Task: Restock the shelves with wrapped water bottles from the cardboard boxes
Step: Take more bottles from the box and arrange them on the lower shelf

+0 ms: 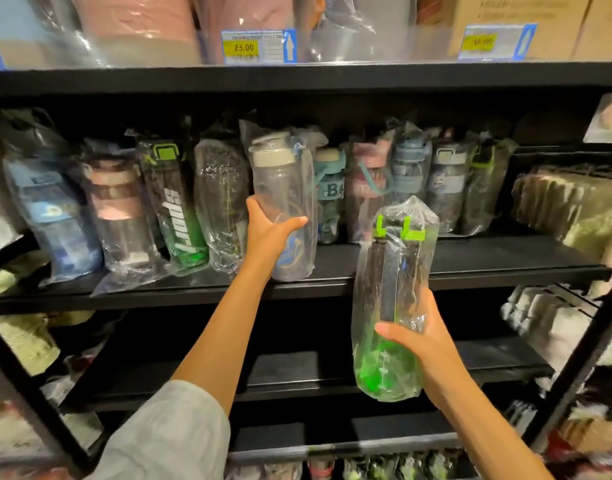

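Observation:
My left hand (267, 233) grips a wrapped clear bottle with a grey-white lid (283, 188), which stands upright at the front of the middle black shelf (505, 268). My right hand (417, 336) holds a wrapped bottle with a lime-green lid and green base (391, 289) upright in the air, in front of and below that shelf's front edge. Behind and beside the clear bottle, several wrapped bottles (180, 202) stand in a row along the shelf. No cardboard box with bottles is in view near my hands.
The top shelf carries wrapped pink goods (141, 26), yellow price tags (244, 47) and a cardboard box (526, 19). The lower shelf (297, 372) below my arms is dark. Wrapped goods fill the racks at left (24, 337) and right (567, 206).

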`<state>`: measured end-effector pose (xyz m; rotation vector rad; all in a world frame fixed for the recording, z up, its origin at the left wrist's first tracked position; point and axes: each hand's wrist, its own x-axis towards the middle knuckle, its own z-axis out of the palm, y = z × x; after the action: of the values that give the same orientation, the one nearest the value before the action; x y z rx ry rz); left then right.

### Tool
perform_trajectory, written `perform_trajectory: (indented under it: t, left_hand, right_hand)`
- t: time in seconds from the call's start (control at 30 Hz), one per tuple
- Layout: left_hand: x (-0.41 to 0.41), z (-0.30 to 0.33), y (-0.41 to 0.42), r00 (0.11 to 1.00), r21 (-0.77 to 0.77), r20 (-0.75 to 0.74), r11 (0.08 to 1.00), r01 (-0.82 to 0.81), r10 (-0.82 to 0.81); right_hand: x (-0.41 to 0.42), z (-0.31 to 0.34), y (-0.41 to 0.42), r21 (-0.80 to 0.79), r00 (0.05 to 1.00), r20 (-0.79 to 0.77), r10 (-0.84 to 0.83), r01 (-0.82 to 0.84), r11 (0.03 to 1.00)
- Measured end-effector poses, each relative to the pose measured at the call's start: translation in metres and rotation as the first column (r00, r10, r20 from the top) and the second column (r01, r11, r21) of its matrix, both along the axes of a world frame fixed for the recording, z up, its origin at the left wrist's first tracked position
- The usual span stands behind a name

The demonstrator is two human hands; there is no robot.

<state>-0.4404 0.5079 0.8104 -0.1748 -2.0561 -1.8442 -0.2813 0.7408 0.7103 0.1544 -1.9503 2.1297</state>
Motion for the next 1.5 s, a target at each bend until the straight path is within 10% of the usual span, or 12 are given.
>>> perform_trajectory:
  t: [0.7, 1.5]
  left_hand:
    - [-0.058, -0.01, 0.013, 0.983, -0.168, 0.07, 0.974, -0.154, 0.168]
    - [0.017, -0.042, -0.014, 0.939, -0.517, -0.277, 0.792, -0.324, 0.203]
  right_hand:
    - [-0.05, -0.003, 0.012, 0.022, 0.994, -0.031, 0.108, -0.107, 0.994]
    - [-0.118, 0.074, -0.024, -0.056, 0.984, -0.178, -0.004, -0.006, 0.998]
